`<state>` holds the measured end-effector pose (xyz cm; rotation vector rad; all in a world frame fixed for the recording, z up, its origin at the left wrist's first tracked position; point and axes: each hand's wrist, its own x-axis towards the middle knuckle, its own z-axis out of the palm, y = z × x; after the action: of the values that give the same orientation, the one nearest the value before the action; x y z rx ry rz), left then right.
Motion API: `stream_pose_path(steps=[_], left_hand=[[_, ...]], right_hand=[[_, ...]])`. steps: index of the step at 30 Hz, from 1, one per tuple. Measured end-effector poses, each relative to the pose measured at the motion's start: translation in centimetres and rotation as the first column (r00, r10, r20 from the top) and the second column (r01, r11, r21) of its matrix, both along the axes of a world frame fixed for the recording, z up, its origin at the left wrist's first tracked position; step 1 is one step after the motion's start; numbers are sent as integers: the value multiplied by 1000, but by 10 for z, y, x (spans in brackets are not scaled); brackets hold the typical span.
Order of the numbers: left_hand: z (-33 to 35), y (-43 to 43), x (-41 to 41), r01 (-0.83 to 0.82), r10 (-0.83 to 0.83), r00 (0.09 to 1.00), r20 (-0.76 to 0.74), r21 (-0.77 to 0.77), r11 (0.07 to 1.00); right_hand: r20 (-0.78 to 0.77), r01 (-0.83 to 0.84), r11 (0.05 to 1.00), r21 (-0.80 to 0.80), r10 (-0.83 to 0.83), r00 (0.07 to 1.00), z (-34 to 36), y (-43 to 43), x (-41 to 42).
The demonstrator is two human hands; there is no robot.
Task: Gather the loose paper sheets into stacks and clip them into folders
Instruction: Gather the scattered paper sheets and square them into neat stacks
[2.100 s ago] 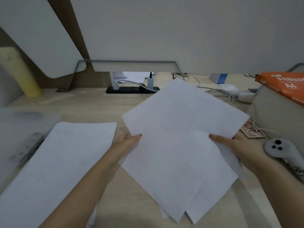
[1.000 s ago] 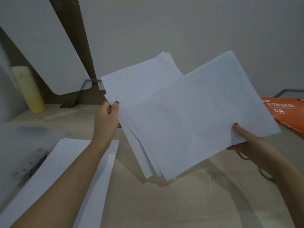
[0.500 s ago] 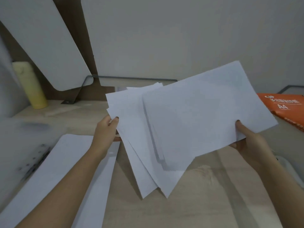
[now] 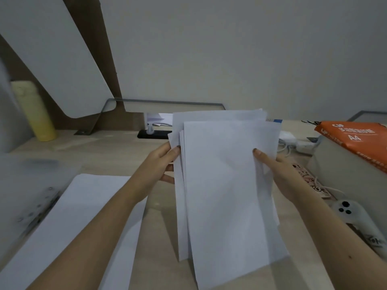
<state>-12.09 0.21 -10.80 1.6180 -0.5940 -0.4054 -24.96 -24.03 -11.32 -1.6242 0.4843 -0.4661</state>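
Over the pale woodgrain desk [image 4: 159,237], left hand [image 4: 156,166] and right hand [image 4: 280,174] pinch thin, smooth white sheets [image 4: 226,195].

Office workstation: a grey partition [image 4: 230,49] backs the wooden bench [image 4: 104,151], an orange A4 paper ream [image 4: 351,139] at right, a power strip [image 4: 155,134] at the far edge.

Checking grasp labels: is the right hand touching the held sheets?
Touching. Head view: the right hand has its thumb lying on the front of the held sheets.
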Motion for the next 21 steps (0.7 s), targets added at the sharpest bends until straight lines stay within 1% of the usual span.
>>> stream_pose_path(steps=[3, 5, 6, 8, 9, 11, 14, 16, 18, 19, 21], left_hand=[[8, 3, -1, 4, -2, 1000, 20, -59, 998], [10, 1, -1, -31, 35, 999, 28, -126, 992], [14, -1, -3, -65, 68, 998, 13, -178, 982], [22, -8, -9, -112, 106, 994, -36, -309, 945], [26, -11, -13, -109, 104, 994, -34, -364, 925], [34, -18, -24, -102, 119, 993, 16, -411, 906], [34, -20, -26, -160, 208, 976, 63, -435, 886], [26, -17, -24, -209, 272, 958, 89, -432, 877], [14, -15, -25, -252, 315, 941, 119, -371, 894], [7, -14, -27, -258, 315, 943, 113, -353, 899], [-8, -17, -31, -242, 272, 961, 45, -335, 911]], right_hand=[[15, -29, 999, 26, 28, 999, 5, -3, 0], [49, -33, 999, -7, 33, 998, 13, 2, 3], [76, -4, 999, -33, 6, 997, 18, 5, 5], [163, 74, 996, -56, -64, 985, 27, 13, 10], [220, 104, 993, -55, -90, 971, 32, 18, 11], [327, 154, 986, -66, -125, 937, 38, 26, 13], [398, 177, 983, -42, -146, 906, 41, 33, 11], [379, 125, 992, -13, -111, 919, 34, 31, 6], [305, 30, 1000, 0, -29, 952, 19, 25, -1], [248, -11, 1000, 15, 7, 969, 11, 24, -5], [162, -78, 996, 49, 69, 984, -2, 24, -10]])
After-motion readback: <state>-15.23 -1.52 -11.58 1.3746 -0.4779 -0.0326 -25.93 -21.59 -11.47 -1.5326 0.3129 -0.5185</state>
